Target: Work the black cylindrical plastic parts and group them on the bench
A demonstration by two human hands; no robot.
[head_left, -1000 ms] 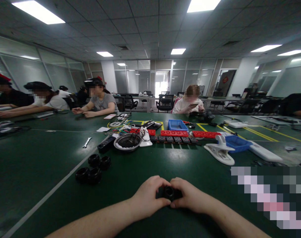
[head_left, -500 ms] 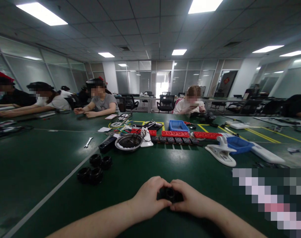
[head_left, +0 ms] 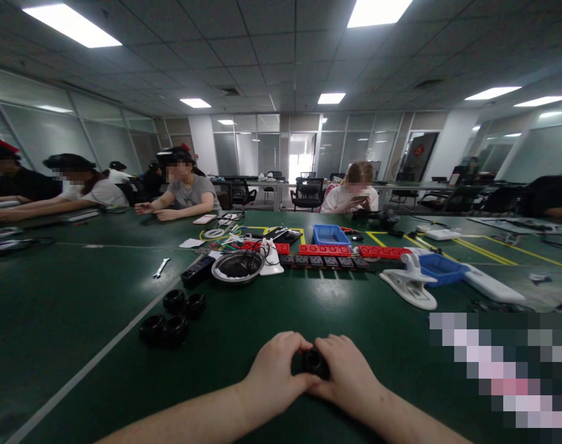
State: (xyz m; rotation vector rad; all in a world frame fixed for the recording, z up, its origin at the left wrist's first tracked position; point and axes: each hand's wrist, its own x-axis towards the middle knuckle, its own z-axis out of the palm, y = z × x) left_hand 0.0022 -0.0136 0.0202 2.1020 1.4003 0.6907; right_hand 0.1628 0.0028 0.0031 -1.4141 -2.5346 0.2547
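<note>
Both hands meet low in the middle of the view over the green table [head_left: 308, 308]. My left hand [head_left: 276, 373] and my right hand [head_left: 348, 373] are closed around one small black ring-shaped part [head_left: 314, 362], fingers curled over its sides. Only the part's top opening shows between the thumbs. Several more black ring parts [head_left: 172, 317] lie in a loose cluster on the table to the left, well clear of my hands.
Farther back lie a metal bowl [head_left: 238, 266], a black power strip [head_left: 324, 261], red parts [head_left: 324, 250], blue trays [head_left: 330, 234], a white clip-like stand [head_left: 410, 287] and a small wrench [head_left: 160, 267]. Several people sit along the table's far and left sides.
My right hand has rolled over the black part, covering more of it. The hands stay in the same place.
</note>
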